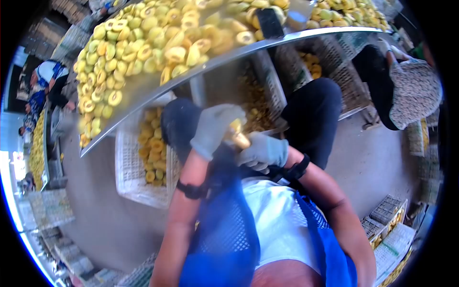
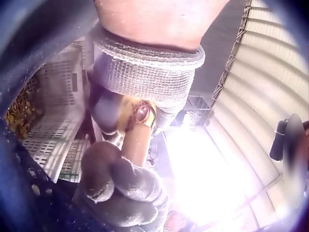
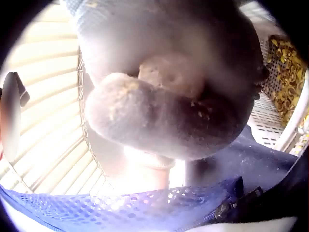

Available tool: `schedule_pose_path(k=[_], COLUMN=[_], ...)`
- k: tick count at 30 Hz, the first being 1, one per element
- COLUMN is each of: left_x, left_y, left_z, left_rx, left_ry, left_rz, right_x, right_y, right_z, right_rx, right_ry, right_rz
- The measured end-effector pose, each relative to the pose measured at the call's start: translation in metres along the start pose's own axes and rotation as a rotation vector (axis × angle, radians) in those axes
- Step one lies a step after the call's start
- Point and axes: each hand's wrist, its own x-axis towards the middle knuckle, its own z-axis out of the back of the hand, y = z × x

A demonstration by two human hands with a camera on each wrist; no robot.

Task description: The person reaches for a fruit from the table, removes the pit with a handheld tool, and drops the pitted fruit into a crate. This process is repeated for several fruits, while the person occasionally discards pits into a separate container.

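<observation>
- Head view: I see the left hand (image 1: 217, 128), in a pale knit glove, its fingers pinching a yellow fruit piece (image 1: 234, 125) between the person's knees.
- Head view: just beside it I find the right hand (image 1: 264, 151), gloved too, its fingers curled round a wooden handle (image 1: 241, 140) that points toward the fruit piece.
- Head view: beyond the knees I have a metal-edged counter (image 1: 143, 90) heaped with yellow fruit halves (image 1: 174, 53); a dark flat object (image 1: 270, 23) sits at its edge.
- Head view: by the left knee I see a white crate (image 1: 125, 177) with more halves inside; brown scraps (image 1: 258, 98) lie between the knees and the counter. Another person in a patterned top (image 1: 415, 93) is off to the right.
- Left wrist view: I look past the knit cuff to the fruit piece, yellow with a dark reddish-brown middle. The handle's upper end meets it, and I cannot tell whether a tip is inside. Below, the right hand's fingers close firmly round the handle; the left fingers are mostly hidden from me here.
- Right wrist view: the curled fingers fill my picture, blurred, with the handle's blunt end showing between them. To the right I get a crate (image 3: 263, 123) holding brown and yellow scraps.
</observation>
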Motion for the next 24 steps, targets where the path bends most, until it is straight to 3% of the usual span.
schedule_pose_path(k=[2, 6, 9, 13, 15, 18, 21, 22, 24], left_x=[0.006, 0.012, 0.018, 0.013, 0.001, -0.007, -0.011, -0.003, 0.016], left_y=[0.014, 0.020, 0.019, 0.009, -0.004, -0.013, -0.021, -0.022, -0.024], left_z=[0.001, -0.019, -0.020, 0.003, 0.034, 0.107, 0.152, 0.160, 0.161], left_rx=[0.030, -0.676, -0.510, -0.244, 0.217, 0.354, 1.431, 1.085, 1.112], left_ry=[0.051, 0.096, 0.083, -0.166, -0.369, -0.762, -0.880, -0.859, -0.776], left_rz=[-0.204, -0.112, -0.189, -0.219, -0.344, -0.251, -0.347, -0.227, -0.158], right_x=[-0.010, -0.007, -0.005, -0.014, -0.017, -0.006, 0.000, 0.002, 0.004], right_y=[0.015, 0.017, 0.012, 0.019, 0.026, 0.023, 0.024, 0.025, 0.027], right_z=[-0.008, -0.005, 0.004, 0.002, 0.000, 0.007, 0.006, 0.005, 0.003], right_rx=[-0.199, -0.169, -0.114, -0.025, -0.004, 0.034, -0.028, -0.077, -0.091], right_ry=[-0.067, 0.004, -0.007, 0.021, -0.044, -0.151, -0.180, -0.191, -0.191], right_rz=[0.038, 0.120, 0.139, 0.174, 0.185, 0.148, 0.178, 0.184, 0.186])
